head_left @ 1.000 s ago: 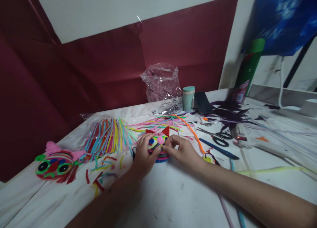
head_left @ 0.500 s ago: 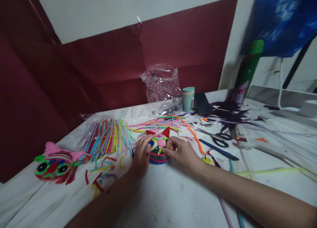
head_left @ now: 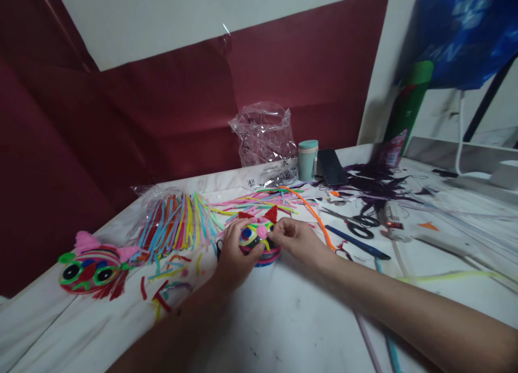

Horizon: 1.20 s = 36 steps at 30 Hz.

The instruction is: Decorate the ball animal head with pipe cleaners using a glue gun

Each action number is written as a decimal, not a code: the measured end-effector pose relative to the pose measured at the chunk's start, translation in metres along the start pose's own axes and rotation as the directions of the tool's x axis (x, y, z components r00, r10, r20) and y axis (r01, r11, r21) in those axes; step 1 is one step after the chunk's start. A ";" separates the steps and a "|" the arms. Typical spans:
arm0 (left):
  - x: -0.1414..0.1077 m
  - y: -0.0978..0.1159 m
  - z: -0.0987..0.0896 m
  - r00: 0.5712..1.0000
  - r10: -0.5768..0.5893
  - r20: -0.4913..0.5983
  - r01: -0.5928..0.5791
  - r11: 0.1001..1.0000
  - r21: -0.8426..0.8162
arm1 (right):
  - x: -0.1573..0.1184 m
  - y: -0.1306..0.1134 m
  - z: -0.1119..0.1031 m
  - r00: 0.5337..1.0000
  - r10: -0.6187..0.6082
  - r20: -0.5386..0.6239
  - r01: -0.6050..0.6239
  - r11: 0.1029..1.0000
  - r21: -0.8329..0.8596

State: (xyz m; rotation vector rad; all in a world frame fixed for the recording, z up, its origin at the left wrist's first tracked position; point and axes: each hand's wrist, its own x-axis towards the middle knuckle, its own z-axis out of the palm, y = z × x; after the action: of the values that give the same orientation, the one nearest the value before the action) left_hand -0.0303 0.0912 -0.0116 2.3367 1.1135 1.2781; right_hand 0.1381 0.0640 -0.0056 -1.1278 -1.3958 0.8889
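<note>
**Bracing a cat-faced craft on the desk, left of scissors**

Grasping its left side with the left hand. Curling the right hand close beside its pink nose; cannot tell whether grasping anything.

Craft face part-hidden behind left fingers, blue plastic cut off top right — its lettering blurred

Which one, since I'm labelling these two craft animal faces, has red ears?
The face between the left hand and right hand: its pointed ears are red. The other face, off to the left, has pink ears.
</note>
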 end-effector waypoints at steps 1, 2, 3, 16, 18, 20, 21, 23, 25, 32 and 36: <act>0.000 0.000 0.000 1.000 -0.009 -0.001 0.009 1.000 -0.002 | 0.002 -0.001 -0.003 1.000 0.004 -0.009 -0.003 1.000 0.021; -0.001 0.000 0.000 1.000 -0.014 0.000 0.014 1.000 -0.004 | 0.004 -0.003 -0.005 1.000 0.003 -0.020 -0.002 1.000 0.030; -0.001 0.000 0.000 1.000 -0.017 0.002 0.017 1.000 -0.004 | 0.005 -0.005 -0.008 1.000 -0.005 -0.028 0.006 0.999 0.033; -0.002 -0.003 -0.001 1.000 -0.010 0.012 0.011 0.999 -0.036 | 0.000 -0.018 -0.013 0.984 -0.078 0.161 0.104 0.982 -0.159; -0.002 -0.003 0.000 1.000 -0.009 -0.004 0.009 0.999 -0.038 | -0.005 -0.017 -0.009 0.978 -0.104 0.183 0.156 0.942 -0.296; -0.003 -0.002 0.001 1.000 -0.008 -0.018 0.008 0.999 -0.035 | -0.011 -0.016 -0.005 0.974 -0.137 0.179 0.200 0.892 -0.405; -0.003 -0.002 0.001 1.000 -0.008 -0.022 0.007 1.000 -0.030 | -0.013 -0.016 -0.002 0.976 -0.145 0.165 0.205 0.870 -0.449; -0.003 -0.002 0.002 1.000 0.000 -0.020 -0.001 1.000 -0.012 | -0.016 -0.016 0.001 0.983 -0.134 0.125 0.180 0.840 -0.513; -0.005 -0.002 0.003 1.000 0.022 -0.015 -0.022 1.000 0.014 | -0.017 -0.017 0.004 0.990 -0.105 0.092 0.139 0.826 -0.547; -0.007 -0.001 0.000 0.992 0.123 0.031 -0.125 0.990 0.065 | -0.019 -0.016 0.005 0.994 -0.080 0.072 0.107 0.785 -0.611; -0.007 -0.003 -0.003 0.988 0.139 0.072 -0.146 0.985 0.091 | -0.016 -0.012 0.004 0.995 -0.070 0.067 0.095 0.843 -0.529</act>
State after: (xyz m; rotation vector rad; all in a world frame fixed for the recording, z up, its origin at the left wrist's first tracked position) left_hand -0.0362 0.0876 -0.0158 2.5510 1.0253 1.2100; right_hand 0.1323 0.0459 0.0006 -1.4511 -1.7783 0.4679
